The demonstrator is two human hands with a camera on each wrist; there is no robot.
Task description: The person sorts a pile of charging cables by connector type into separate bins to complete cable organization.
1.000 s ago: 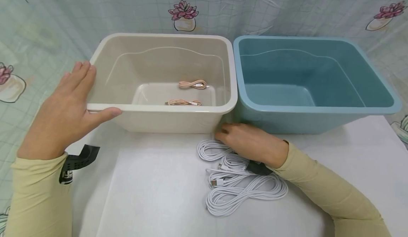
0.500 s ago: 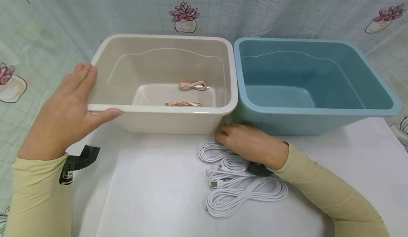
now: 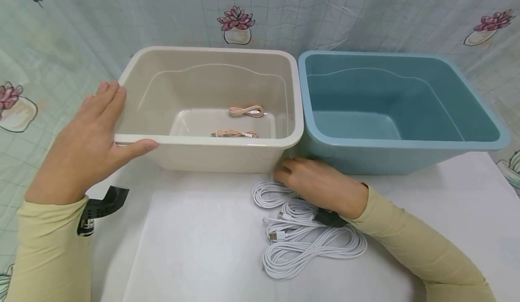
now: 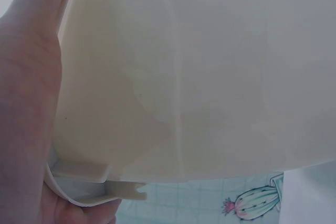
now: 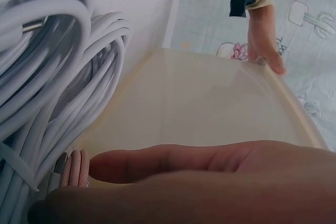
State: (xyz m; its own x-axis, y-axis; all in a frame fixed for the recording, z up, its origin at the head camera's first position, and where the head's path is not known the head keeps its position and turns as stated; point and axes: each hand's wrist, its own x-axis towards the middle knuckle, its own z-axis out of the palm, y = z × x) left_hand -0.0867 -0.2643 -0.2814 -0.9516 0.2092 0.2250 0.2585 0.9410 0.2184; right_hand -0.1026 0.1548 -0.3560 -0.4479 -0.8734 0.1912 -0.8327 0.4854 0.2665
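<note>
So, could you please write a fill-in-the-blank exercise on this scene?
The beige bin has the ____ hand on its rim.
Inside it lie ____ peach cables.
In the head view, the blue bin is to the beige one's ____.
A pile of ____ cables lies near the right hand.
Answers: left; two; right; white.

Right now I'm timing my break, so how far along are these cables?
Done: two peach cables lie in the beige bin. In hand: the right fingers appear to pinch another peach cable; the left fingers touch the beige bin. Remaining, probably: that cable, then the white cables on the table, perhaps for the blue bin, where none show.
</note>
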